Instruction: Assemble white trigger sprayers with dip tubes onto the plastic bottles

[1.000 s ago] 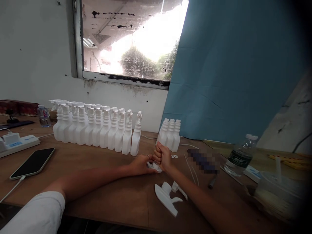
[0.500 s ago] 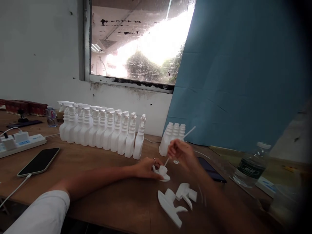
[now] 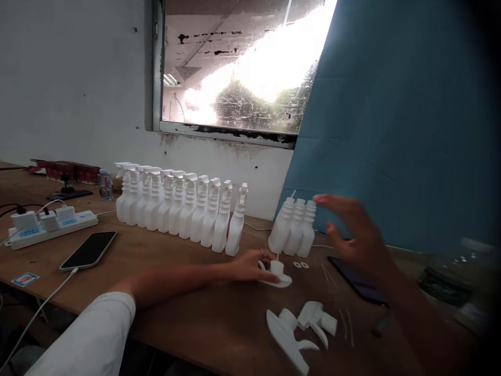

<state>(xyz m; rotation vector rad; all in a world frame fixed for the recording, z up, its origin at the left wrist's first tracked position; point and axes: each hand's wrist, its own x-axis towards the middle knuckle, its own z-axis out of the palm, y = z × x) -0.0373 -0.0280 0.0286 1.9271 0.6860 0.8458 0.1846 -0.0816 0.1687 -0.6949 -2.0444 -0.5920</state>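
Note:
My left hand (image 3: 250, 265) is closed around a white trigger spray head (image 3: 277, 269), which lies upside down on the table. A thin tube (image 3: 278, 257) stands up from its collar. My right hand (image 3: 354, 230) is raised to the right of three white bottles without tops (image 3: 298, 232); its fingers and thumb are apart, with nothing between them. Two more spray heads lie close to the table's front edge, a larger one (image 3: 287, 339) and a smaller one (image 3: 318, 319). Two small white washers (image 3: 301, 265) rest between my hands.
A row of white spray bottles (image 3: 180, 209) with heads on stands before the wall. Loose thin tubes (image 3: 346, 326) lie at right, near a dark phone (image 3: 358, 282) and a blurred water bottle (image 3: 450, 277). A charging phone (image 3: 89, 250) and power strip (image 3: 55, 230) are at left.
My right hand has let go of the thin tube and moved up and right, its fingers opening. My left hand still holds the spray head. The whole view has shifted left.

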